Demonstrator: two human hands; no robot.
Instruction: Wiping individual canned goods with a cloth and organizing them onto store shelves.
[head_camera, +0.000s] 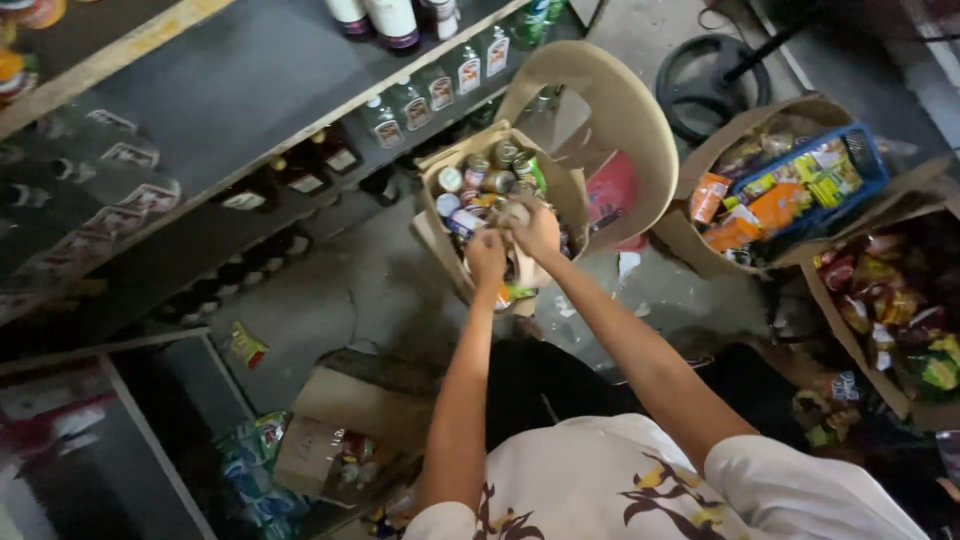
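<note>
A: Where are the hands rn?

B: Both inside the open cardboard box (560, 190) on the floor, approx mid-frame; left hand (487, 256) low at the box's near side, knuckles up, fingers curled down among the cans (480, 172); right hand (538, 230) just beside it, a bit further in, fingers bent and bunched on top of the load.

A: Gripping anything?

B: Can't tell for sure; fingertips of both are hidden among the tins; left looks closed round something small, right looks pinched on a can top, but too blurred to say which can.

A: And the cans?

B: Packed upright in the box, round lids showing, some w/ green labels; they fill the left part; box flaps stand open, a big curved flap (610, 110) rising behind.

A: Around it?

B: Shelf (230, 90) to the left w/ a row of clear bottles (440, 85) along the edge, darker bottles below; right side, a blue basket (860, 150) of orange and yellow snack packets (770, 205) sitting in another carton; further right a carton of red and green packets (890, 300); near the bottom left a smaller brown box (340, 430) next to green packets; person's white printed shirt (620, 490) at the bottom edge.
</note>
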